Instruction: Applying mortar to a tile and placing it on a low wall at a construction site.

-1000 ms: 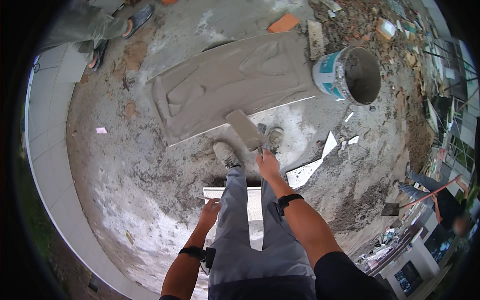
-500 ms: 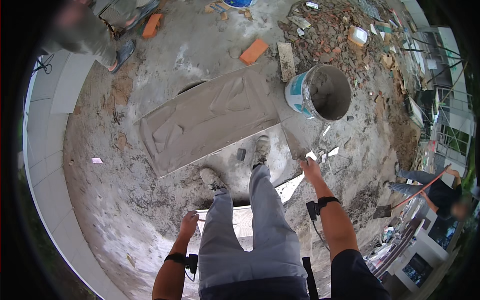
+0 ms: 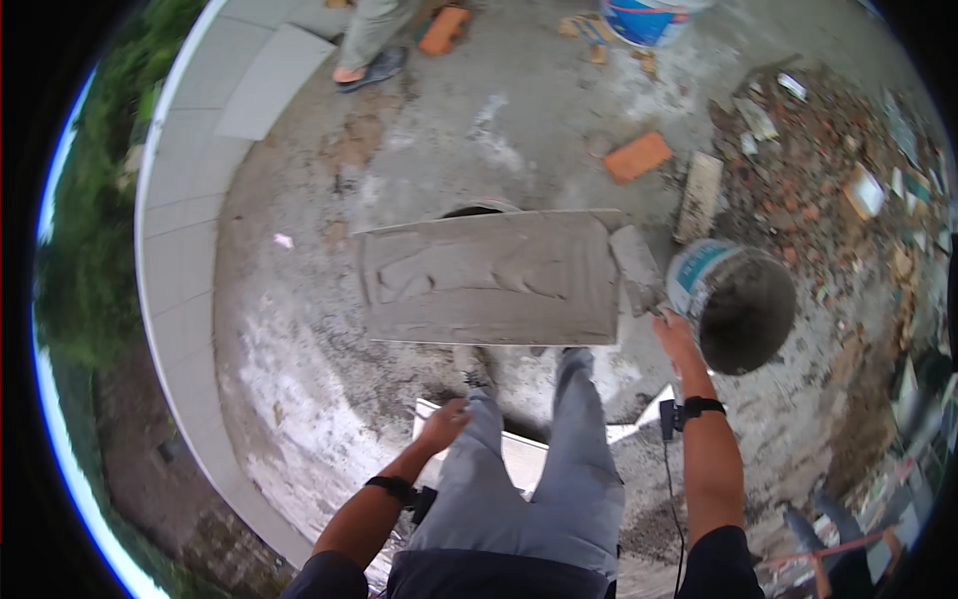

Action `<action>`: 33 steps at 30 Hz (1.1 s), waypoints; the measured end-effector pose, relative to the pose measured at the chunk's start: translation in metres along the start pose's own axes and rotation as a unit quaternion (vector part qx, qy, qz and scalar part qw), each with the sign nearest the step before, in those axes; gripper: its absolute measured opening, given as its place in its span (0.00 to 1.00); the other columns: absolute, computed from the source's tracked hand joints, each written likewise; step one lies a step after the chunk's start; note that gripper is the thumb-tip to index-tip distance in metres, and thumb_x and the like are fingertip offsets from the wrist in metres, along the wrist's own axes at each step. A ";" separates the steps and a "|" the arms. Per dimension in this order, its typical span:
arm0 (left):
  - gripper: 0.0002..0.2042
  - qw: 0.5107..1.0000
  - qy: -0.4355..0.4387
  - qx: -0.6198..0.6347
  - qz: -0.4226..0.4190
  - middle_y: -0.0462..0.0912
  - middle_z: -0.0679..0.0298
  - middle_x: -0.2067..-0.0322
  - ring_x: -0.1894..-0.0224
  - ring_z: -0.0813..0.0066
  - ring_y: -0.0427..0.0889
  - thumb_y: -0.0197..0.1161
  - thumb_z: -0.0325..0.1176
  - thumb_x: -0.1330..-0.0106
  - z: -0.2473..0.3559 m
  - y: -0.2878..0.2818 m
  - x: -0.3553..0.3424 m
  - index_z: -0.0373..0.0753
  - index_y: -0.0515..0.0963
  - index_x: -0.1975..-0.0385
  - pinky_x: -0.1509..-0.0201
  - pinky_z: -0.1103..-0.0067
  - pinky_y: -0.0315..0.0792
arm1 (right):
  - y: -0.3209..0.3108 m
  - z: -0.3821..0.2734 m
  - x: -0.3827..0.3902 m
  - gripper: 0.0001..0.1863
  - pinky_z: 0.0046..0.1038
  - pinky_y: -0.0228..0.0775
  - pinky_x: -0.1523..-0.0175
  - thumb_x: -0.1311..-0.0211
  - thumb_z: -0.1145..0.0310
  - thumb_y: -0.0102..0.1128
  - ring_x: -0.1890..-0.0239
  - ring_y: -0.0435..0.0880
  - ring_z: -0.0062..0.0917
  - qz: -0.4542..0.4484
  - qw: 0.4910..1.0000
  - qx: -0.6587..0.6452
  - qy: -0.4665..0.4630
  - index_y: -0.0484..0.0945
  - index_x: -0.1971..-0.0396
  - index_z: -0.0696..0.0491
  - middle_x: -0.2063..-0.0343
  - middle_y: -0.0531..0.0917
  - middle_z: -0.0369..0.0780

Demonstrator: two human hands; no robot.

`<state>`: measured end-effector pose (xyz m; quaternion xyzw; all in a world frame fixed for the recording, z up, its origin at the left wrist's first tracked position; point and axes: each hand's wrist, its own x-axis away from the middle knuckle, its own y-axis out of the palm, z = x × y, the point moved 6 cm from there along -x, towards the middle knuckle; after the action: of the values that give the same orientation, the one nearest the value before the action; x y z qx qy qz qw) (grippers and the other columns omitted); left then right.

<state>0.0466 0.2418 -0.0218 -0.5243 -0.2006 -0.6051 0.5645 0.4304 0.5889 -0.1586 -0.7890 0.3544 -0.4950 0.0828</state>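
Note:
My right hand (image 3: 678,336) grips a trowel (image 3: 637,266) whose blade is smeared with grey mortar. The blade is held close to the right end of a long rectangular tile (image 3: 494,344), its top coated with wet mortar (image 3: 489,275). Part of a round rim (image 3: 479,209) shows from beneath the tile's far edge. To the right of my right hand stands a white and teal bucket (image 3: 697,275) with mortar inside. My left hand (image 3: 445,426) is beside my left knee, its fingers curled; what they hold, if anything, is not clear.
Beyond the tile lie an orange brick (image 3: 637,157), a grey block (image 3: 699,198) and a rubble heap (image 3: 788,170). A blue and white bucket (image 3: 644,22) is at the far side. Another person's sandalled foot (image 3: 374,70) is near a low wall (image 3: 185,240).
My view has swung, so the tile now lies nearly level across it. The trowel blade has turned and come up beside the tile's right end. My left hand has moved inward by my knee.

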 end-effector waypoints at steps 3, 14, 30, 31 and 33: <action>0.21 0.996 0.048 0.052 -0.045 0.80 0.51 0.50 0.47 0.58 0.79 0.58 0.43 0.32 0.107 0.036 -0.033 0.38 0.72 0.45 0.45 0.70 0.71 | -0.058 0.067 -0.034 0.29 0.34 0.67 0.43 0.37 0.54 0.53 0.47 0.79 0.43 0.084 0.995 0.043 0.023 0.72 0.45 0.62 0.53 0.80 0.56; 0.22 0.988 -0.097 0.014 0.122 0.81 0.45 0.53 0.45 0.48 0.77 0.57 0.48 0.34 -0.046 -0.099 0.003 0.42 0.74 0.46 0.41 0.65 0.69 | -0.173 0.066 0.182 0.19 0.30 0.68 0.69 0.37 0.57 0.60 0.75 0.76 0.24 0.169 0.977 -0.073 0.106 0.74 0.57 0.57 0.77 0.76 0.37; 0.20 0.978 0.027 0.091 0.184 0.81 0.48 0.54 0.49 0.56 0.80 0.58 0.44 0.35 -0.166 -0.210 -0.066 0.35 0.77 0.50 0.45 0.69 0.71 | -0.067 0.047 0.309 0.33 0.48 0.71 0.52 0.38 0.67 0.54 0.55 0.81 0.49 0.246 0.929 0.198 0.192 0.55 0.34 0.56 0.56 0.80 0.53; 0.20 0.983 -0.001 0.074 0.167 0.81 0.49 0.54 0.49 0.56 0.80 0.58 0.44 0.35 -0.178 -0.205 -0.064 0.35 0.77 0.51 0.44 0.68 0.71 | -0.056 0.038 0.332 0.34 0.45 0.72 0.56 0.39 0.67 0.54 0.59 0.82 0.43 0.283 0.935 0.153 0.151 0.54 0.33 0.56 0.59 0.80 0.50; 0.20 0.986 -0.049 0.066 0.146 0.81 0.48 0.54 0.48 0.55 0.79 0.58 0.44 0.36 -0.213 -0.199 -0.036 0.35 0.77 0.51 0.44 0.68 0.71 | -0.006 -0.038 0.351 0.33 0.35 0.72 0.66 0.40 0.69 0.55 0.70 0.80 0.31 0.246 0.951 -0.110 0.154 0.57 0.35 0.54 0.67 0.79 0.44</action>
<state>-0.2249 0.1370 -0.0627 -0.5386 -0.1882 -0.4753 0.6698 0.4924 0.3764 0.1162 -0.5958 0.5983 -0.5326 0.0593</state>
